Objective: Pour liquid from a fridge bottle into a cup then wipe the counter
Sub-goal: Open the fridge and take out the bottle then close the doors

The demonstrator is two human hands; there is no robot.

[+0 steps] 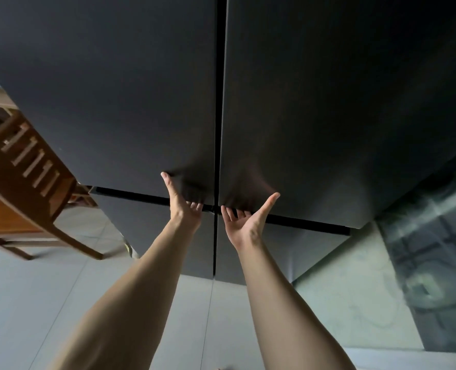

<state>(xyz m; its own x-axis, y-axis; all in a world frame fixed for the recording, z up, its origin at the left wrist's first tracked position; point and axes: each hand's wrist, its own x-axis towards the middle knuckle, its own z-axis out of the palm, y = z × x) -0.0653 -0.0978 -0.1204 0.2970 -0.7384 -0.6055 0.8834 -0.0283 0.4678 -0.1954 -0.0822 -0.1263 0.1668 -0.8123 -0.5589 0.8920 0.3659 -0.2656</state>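
A tall dark grey fridge (141, 89) with two upper doors and two lower doors fills the view, all doors closed. My left hand (183, 201) is palm up with its fingertips hooked under the bottom edge of the upper left door (101, 116). My right hand (244, 216) is palm up too, fingers curled under the bottom edge of the upper right door (328, 116). Both thumbs point up against the door fronts. No bottle or cup is in view.
A wooden chair (34, 169) stands to the left of the fridge on a pale tiled floor (48, 303). To the right, a glossy marble-like surface (422, 249) runs beside the fridge.
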